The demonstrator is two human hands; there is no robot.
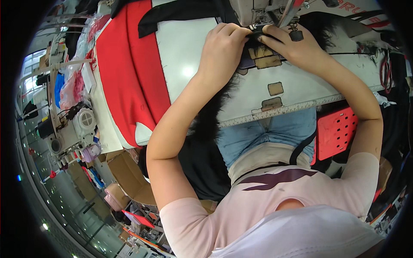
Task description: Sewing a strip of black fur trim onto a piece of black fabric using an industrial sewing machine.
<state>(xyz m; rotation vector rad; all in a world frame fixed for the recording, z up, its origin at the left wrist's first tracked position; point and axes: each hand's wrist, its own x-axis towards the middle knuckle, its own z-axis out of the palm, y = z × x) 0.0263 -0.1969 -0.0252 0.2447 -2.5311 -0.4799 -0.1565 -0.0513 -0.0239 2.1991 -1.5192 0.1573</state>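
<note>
At the top of the head view a sewing machine (pixel 247 12) hangs over the white table. Under its needle area lies black fabric (pixel 257 33), part of it edged with black fur (pixel 213 112) that trails down past the table's front edge. My left hand (pixel 223 50) has its fingers pressed together on the fabric, just left of the presser foot. From the right, my right hand (pixel 297 48) pinches the same fabric between thumb and fingers, close to the foot. The fingertips partly hide the seam. More dark fur (pixel 320 30) shows beyond my right hand.
Red fabric (pixel 124 73) drapes over the table's left side, with a black strip (pixel 172 17) across it. A ruler tape (pixel 284 107) runs along the front edge. Right of my lap is a red perforated seat (pixel 337 132). Another machine (pixel 81 122) and a cardboard box (pixel 129 176) stand left.
</note>
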